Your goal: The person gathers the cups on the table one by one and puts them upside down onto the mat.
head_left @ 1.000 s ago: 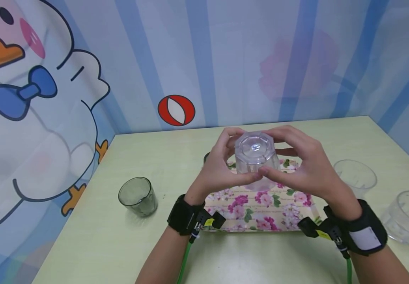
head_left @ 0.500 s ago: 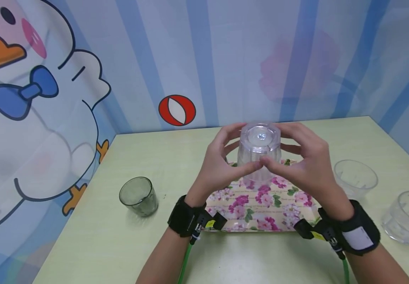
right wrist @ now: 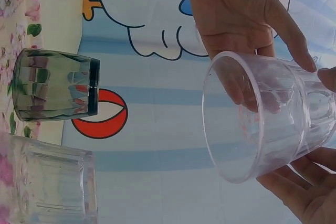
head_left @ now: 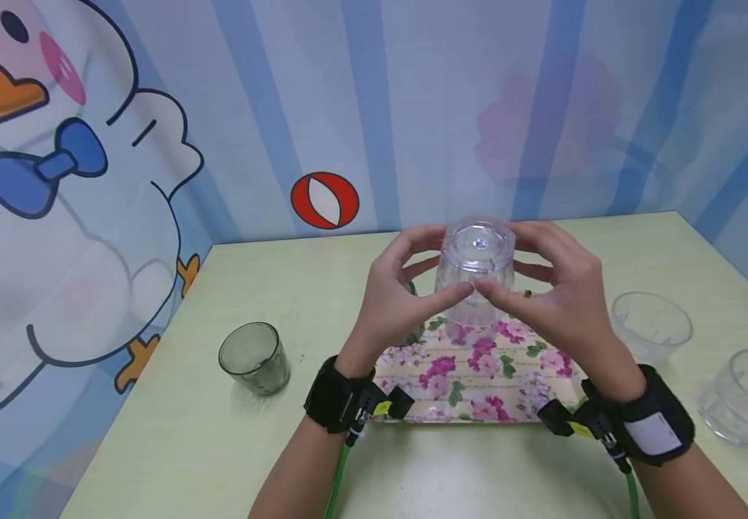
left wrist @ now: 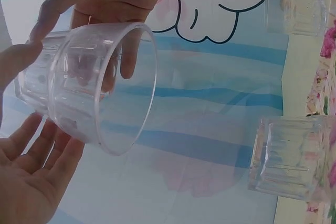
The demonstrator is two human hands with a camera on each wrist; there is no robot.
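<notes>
left hand (head_left: 386, 310) and right hand (head_left: 562, 299) together grasp a clear faceted tumbler (head_left: 480, 252), mouth down, fingers bent round its sides and thumbs on its near face. it sits between them, raised above the floral tray (head_left: 461, 375); whether a second one is nested inside, i cannot tell. lines of script cross the tray's print, too small to read.

on the tray, an inverted green-tinted tumbler (right wrist: 55, 85) is mostly hidden behind the left hand in the head view; the inverted clear tumbler (right wrist: 58, 184) beside it is cut off in the right wrist view. left of the tray stands a smoky green tumbler (head_left: 255, 364). right of it are two clear tumblers (head_left: 746, 404), the nearer cut by the frame.
</notes>
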